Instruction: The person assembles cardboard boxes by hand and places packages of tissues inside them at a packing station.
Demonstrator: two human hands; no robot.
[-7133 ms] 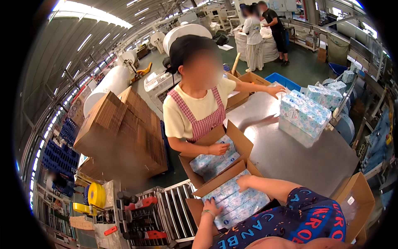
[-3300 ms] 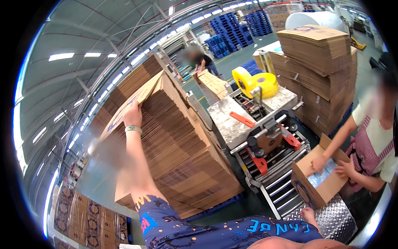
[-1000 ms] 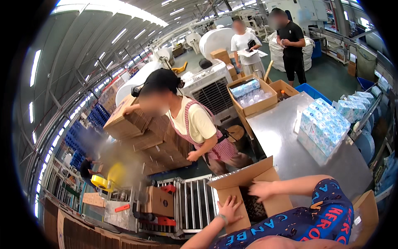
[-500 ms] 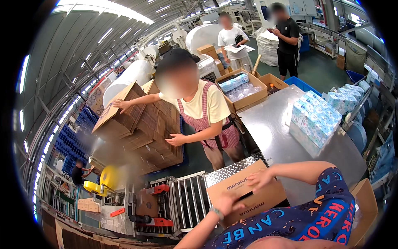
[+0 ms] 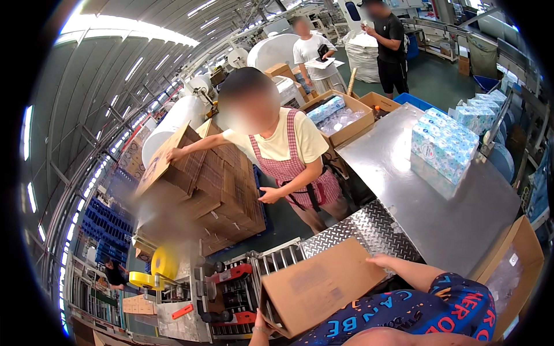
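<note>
A brown cardboard box (image 5: 323, 284) lies tilted in front of me, a plain side facing up. It covers the near end of the roller conveyor (image 5: 284, 254) and part of the diamond-plate sheet (image 5: 369, 230). My left hand (image 5: 263, 323) grips the box at its lower left edge. At the upper right corner, my right hand (image 5: 381, 263) holds the box with the fingers over its edge. The underside of the box is hidden. Left of it stands a taping machine with red-and-black guides (image 5: 231, 274) and rolls of yellow tape (image 5: 164, 264).
Across the conveyor, a co-worker in a checked apron (image 5: 288, 144) rests one hand on stacked flat cartons (image 5: 202, 190). A steel table (image 5: 444, 230) to the right bears blue-and-white packs (image 5: 441, 144). An open carton (image 5: 511, 277) stands at my right. Two people stand behind.
The box has turned from its printed flaps to a plain side and shifted left. Both my hands now grip its edges. The co-worker's far hand has closed on the carton stack.
</note>
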